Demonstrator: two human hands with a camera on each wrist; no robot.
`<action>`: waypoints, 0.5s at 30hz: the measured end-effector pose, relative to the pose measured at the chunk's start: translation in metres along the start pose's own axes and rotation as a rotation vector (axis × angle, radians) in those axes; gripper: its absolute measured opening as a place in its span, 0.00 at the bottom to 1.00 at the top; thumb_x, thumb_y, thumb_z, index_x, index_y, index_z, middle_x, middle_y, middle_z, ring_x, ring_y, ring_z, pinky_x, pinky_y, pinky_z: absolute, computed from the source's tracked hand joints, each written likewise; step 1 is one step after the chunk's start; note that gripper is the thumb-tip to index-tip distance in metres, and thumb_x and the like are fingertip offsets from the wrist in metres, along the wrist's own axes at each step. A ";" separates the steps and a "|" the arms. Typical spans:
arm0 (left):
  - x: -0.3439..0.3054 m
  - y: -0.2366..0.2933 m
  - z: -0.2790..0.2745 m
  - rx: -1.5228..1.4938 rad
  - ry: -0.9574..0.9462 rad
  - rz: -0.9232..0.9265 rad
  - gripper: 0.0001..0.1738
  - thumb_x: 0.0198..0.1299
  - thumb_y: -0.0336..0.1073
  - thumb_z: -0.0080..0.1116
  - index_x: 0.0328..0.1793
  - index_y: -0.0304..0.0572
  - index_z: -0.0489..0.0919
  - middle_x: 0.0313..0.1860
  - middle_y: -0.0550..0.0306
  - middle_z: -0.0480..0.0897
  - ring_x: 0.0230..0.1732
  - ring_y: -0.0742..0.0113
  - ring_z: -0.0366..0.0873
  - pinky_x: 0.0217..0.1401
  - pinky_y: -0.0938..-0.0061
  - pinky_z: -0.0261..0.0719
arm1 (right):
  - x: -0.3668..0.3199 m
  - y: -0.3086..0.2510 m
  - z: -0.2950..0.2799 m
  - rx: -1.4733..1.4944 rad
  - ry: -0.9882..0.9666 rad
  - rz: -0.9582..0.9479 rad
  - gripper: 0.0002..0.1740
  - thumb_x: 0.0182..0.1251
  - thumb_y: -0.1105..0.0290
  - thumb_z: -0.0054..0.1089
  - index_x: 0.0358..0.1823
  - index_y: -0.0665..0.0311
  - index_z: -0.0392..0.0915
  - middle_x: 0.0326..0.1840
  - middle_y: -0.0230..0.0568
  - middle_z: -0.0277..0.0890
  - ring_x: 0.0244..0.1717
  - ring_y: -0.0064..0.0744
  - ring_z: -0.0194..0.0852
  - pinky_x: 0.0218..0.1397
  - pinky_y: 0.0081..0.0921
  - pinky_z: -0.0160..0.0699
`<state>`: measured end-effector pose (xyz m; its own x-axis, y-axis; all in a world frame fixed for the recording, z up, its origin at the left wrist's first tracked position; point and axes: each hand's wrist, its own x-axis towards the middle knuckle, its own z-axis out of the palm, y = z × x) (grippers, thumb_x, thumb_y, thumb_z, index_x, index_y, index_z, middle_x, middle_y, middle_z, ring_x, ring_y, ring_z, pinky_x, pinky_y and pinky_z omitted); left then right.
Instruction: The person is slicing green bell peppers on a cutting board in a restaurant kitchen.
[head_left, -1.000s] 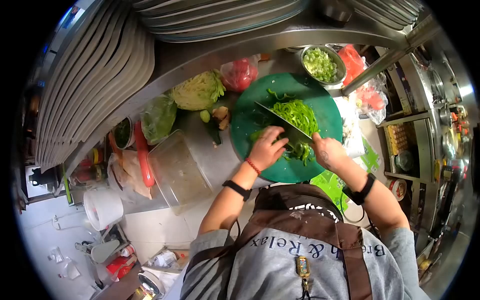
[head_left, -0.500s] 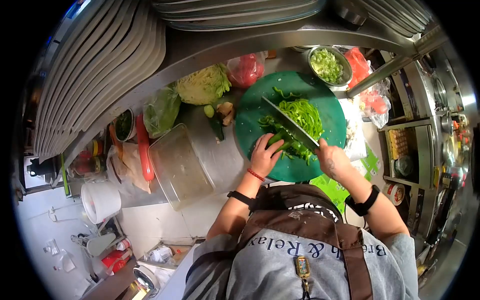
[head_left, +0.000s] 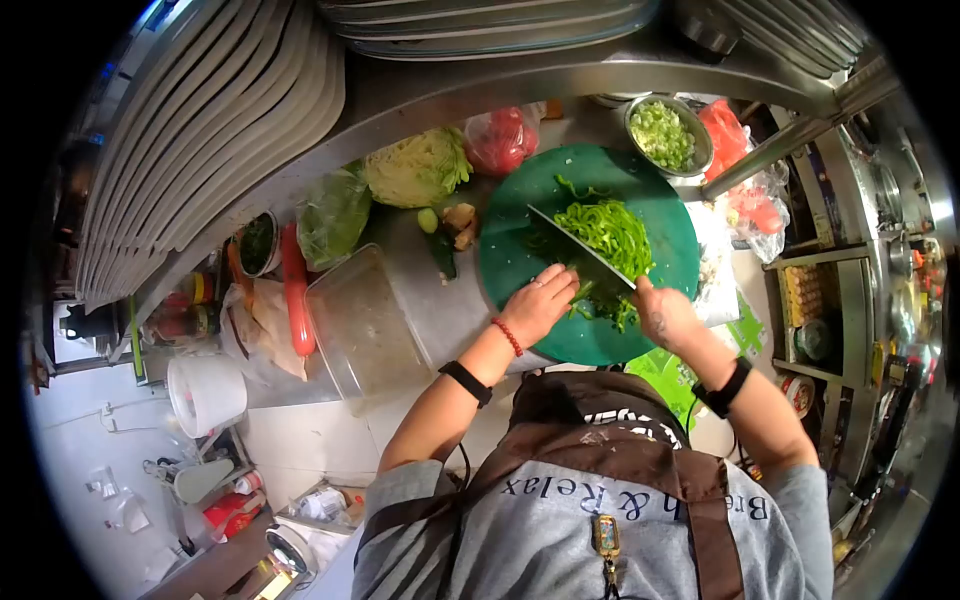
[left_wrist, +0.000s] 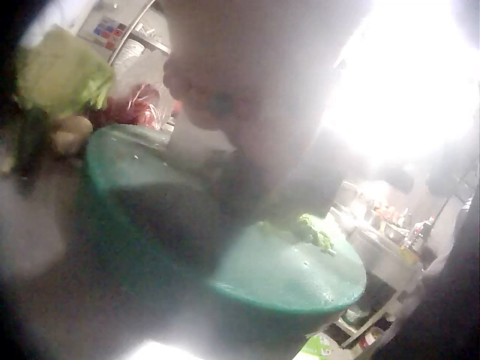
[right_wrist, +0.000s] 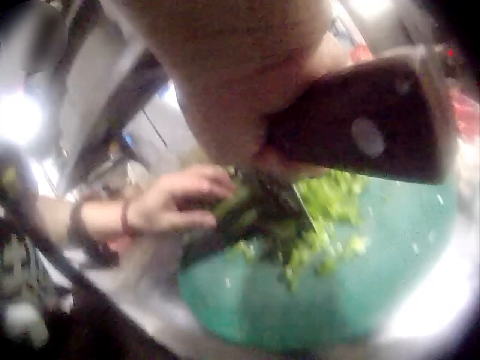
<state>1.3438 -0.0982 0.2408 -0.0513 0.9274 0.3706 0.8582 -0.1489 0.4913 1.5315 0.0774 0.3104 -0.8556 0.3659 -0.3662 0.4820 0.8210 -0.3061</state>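
On the round green cutting board (head_left: 510,240) lies a heap of sliced green pepper (head_left: 615,230). The right hand (head_left: 672,318) grips the knife (head_left: 580,245), whose broad blade slants across the board beside the heap. In the right wrist view, the dark knife handle (right_wrist: 360,127) sticks out of the right hand (right_wrist: 247,82). The left hand (head_left: 537,303), with a red bead bracelet, holds green pepper on the board at the near side of the blade, its fingers partly hiding it. The left wrist view is blurred; the left hand (left_wrist: 247,90) covers the board's middle there.
A steel bowl of chopped greens (head_left: 664,135) stands behind the board. Left of it are a cut cabbage (head_left: 415,170), a bagged red item (head_left: 500,140), a dark green vegetable (head_left: 441,254) and a clear plastic tub (head_left: 365,320). Stacked plates (head_left: 210,130) stand on the shelf overhead.
The left hand shifted slightly towards the knife, covering more of the pepper it holds. The right hand keeps its grip on the knife. The whole scene has drifted a little rightwards in the head view.
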 end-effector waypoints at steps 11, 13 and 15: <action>0.004 -0.002 0.001 -0.043 -0.022 0.004 0.24 0.48 0.29 0.67 0.54 0.37 0.78 0.56 0.51 0.77 0.62 0.48 0.71 0.63 0.61 0.75 | -0.011 -0.011 -0.022 -0.008 -0.026 -0.009 0.11 0.72 0.66 0.46 0.44 0.68 0.63 0.27 0.60 0.79 0.33 0.62 0.80 0.36 0.52 0.79; 0.003 -0.004 0.002 -0.058 -0.034 -0.015 0.24 0.48 0.29 0.67 0.54 0.37 0.78 0.56 0.51 0.77 0.62 0.48 0.71 0.63 0.62 0.75 | -0.025 -0.023 -0.040 -0.019 -0.062 0.045 0.11 0.73 0.66 0.46 0.44 0.68 0.63 0.27 0.60 0.79 0.32 0.62 0.80 0.35 0.52 0.78; 0.003 -0.002 0.002 -0.027 -0.016 -0.002 0.23 0.48 0.30 0.67 0.53 0.38 0.78 0.56 0.51 0.77 0.62 0.49 0.71 0.63 0.62 0.75 | -0.023 -0.015 -0.008 -0.005 -0.014 0.041 0.12 0.72 0.65 0.47 0.45 0.68 0.63 0.25 0.60 0.79 0.31 0.62 0.80 0.35 0.52 0.78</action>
<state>1.3433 -0.0940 0.2395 -0.0445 0.9332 0.3566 0.8437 -0.1560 0.5136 1.5430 0.0603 0.3305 -0.8324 0.3928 -0.3908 0.5154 0.8078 -0.2860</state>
